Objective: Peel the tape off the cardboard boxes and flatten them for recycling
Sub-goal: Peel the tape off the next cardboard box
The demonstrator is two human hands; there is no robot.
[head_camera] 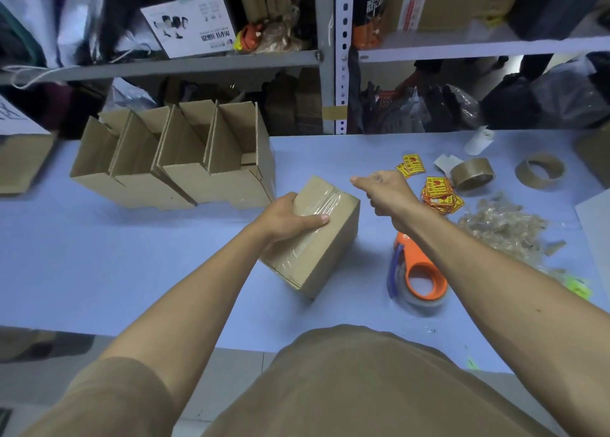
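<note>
A closed cardboard box [330, 248] lies tilted on the blue table [132, 271], with clear tape [318, 202] running along its top, wrinkled at the far end. My left hand [287, 218] grips the box's top left edge, thumb across the tape. My right hand [386, 194] hovers just right of the box's far corner, fingers curled and thumb pressed to them. A faint glint there looks like a pinched end of clear tape. Several open-topped cardboard boxes [185, 159] stand in a row at the back left.
An orange tape dispenser [419, 278] lies under my right forearm. Yellow stickers [435, 192], two brown tape rolls [472, 174], a white paper roll [478, 139] and a heap of crumpled peeled tape [501, 225] fill the right side. Cluttered metal shelves [326, 57] rise behind.
</note>
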